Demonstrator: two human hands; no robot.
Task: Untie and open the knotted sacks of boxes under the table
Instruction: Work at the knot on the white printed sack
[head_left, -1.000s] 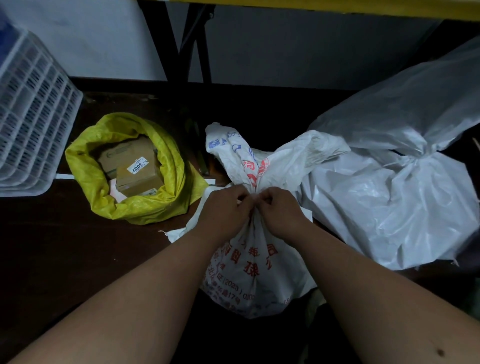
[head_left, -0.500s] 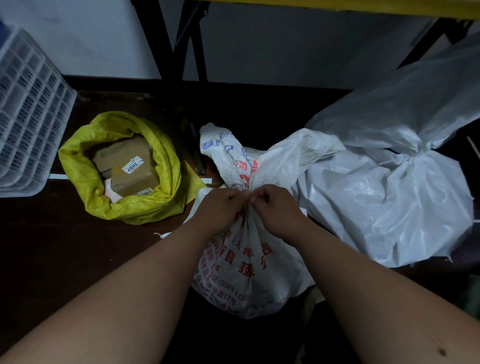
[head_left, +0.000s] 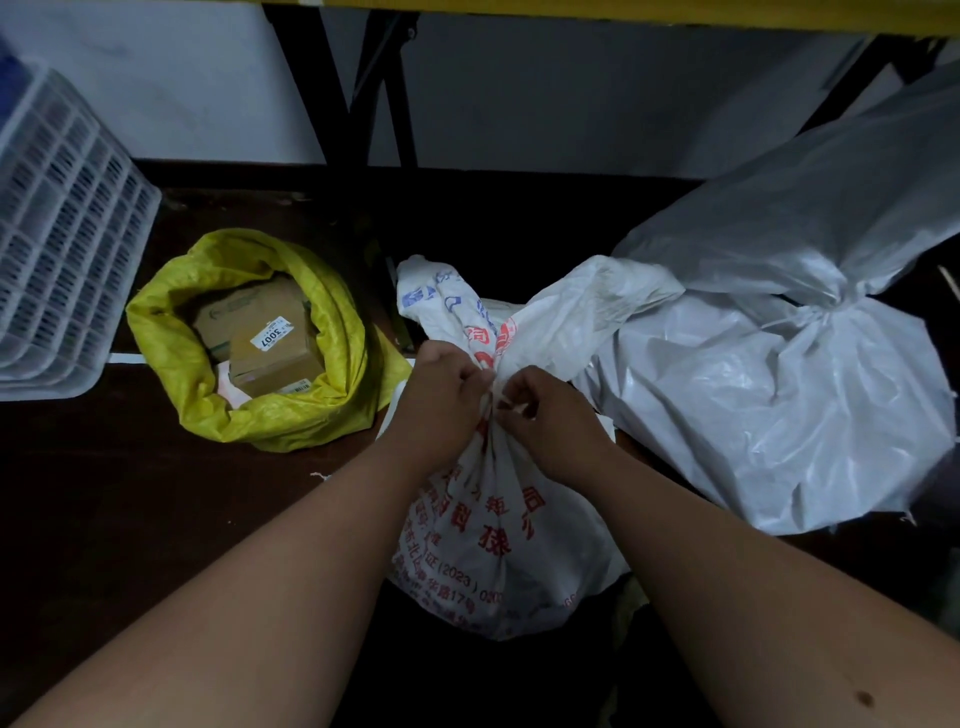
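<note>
Both hands work at the tied neck of the printed white sack (head_left: 498, 545), near centre on the floor: the left hand (head_left: 441, 400) grips the gathered neck, the right hand (head_left: 545, 415) pinches a strand there. Its contents are hidden. On the left, the yellow sack (head_left: 171, 358) gapes open, holding cardboard boxes (head_left: 270, 353). On the right, the large white sack (head_left: 779, 405) sits knotted. A white crate (head_left: 62, 249) stands far left.

A white lattice crate (head_left: 62, 249) stands at far left on the dark floor (head_left: 130, 519); black table legs (head_left: 374, 93) rise against the far wall.
</note>
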